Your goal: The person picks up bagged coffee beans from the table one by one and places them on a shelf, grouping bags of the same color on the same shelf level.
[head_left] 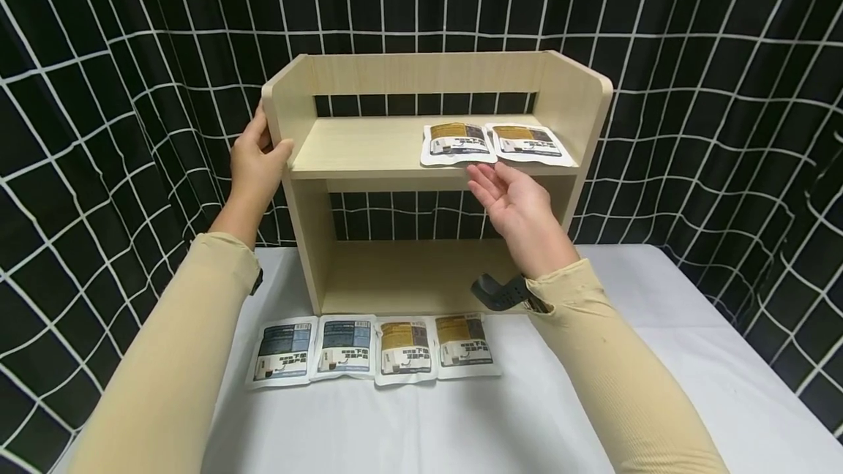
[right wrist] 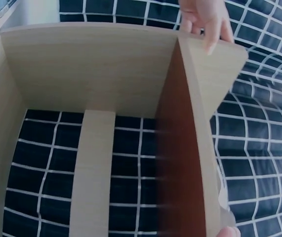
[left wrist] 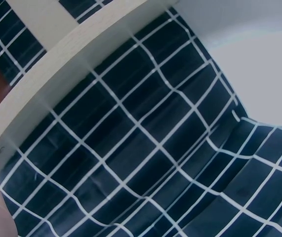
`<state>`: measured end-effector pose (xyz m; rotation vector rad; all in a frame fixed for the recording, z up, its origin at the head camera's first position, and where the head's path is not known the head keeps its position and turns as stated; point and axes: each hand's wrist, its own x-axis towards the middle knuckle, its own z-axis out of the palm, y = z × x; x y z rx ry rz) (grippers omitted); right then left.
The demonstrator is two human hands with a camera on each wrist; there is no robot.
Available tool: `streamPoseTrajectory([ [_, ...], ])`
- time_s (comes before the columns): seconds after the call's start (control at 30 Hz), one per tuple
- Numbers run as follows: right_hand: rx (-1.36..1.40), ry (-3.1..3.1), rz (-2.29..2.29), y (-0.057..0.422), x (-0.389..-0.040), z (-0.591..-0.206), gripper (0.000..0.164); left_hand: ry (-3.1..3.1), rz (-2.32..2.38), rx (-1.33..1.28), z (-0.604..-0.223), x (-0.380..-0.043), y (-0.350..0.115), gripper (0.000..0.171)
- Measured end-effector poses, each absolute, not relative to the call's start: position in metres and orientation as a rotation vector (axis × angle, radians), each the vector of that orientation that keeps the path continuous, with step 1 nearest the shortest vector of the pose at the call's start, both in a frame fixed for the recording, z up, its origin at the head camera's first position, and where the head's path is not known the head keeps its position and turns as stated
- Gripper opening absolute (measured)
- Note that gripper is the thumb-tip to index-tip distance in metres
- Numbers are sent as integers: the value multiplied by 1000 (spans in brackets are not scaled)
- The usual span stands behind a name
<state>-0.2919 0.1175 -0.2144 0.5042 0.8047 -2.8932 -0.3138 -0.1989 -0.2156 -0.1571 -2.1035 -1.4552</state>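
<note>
A small pale-wood shelf unit (head_left: 408,73) stands on the table. My left hand (head_left: 253,159) grips its left side panel, thumb on the inner face and fingers outside; the right wrist view also catches this left hand (right wrist: 207,19). Two white pouches with brown labels, a left pouch (head_left: 458,143) and a right pouch (head_left: 529,143), lie side by side on the upper board's right part. My right hand (head_left: 520,211) is palm up at that board's front edge, just below the pouches, fingers loosely extended and holding nothing. Whether its fingertips touch the edge is unclear.
On the white tablecloth (head_left: 421,430), before the unit, lies a row of pouches: two with blue labels (head_left: 285,350) on the left, two with brown labels (head_left: 405,348) on the right. Black cloth with a white grid (head_left: 421,6) surrounds the table.
</note>
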Motion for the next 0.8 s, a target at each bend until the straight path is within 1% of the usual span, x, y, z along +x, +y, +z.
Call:
streamPoseTrajectory([
  [0.17, 439, 820, -2821, 136, -283, -228, 19, -2089, -1447, -177, -213, -314, -196, 66],
  [0.33, 357, 902, -2747, 153, -267, -251, 15, -2083, -1452, -174, -214, -313, -194, 66],
  [0.53, 359, 904, -2755, 164, -248, -282, 17, -2107, -1462, -168, -216, -314, -195, 66],
  [0.8, 386, 963, -2688, 172, -235, -332, 12, -2097, -1456, -148, -215, -310, -197, 66],
])
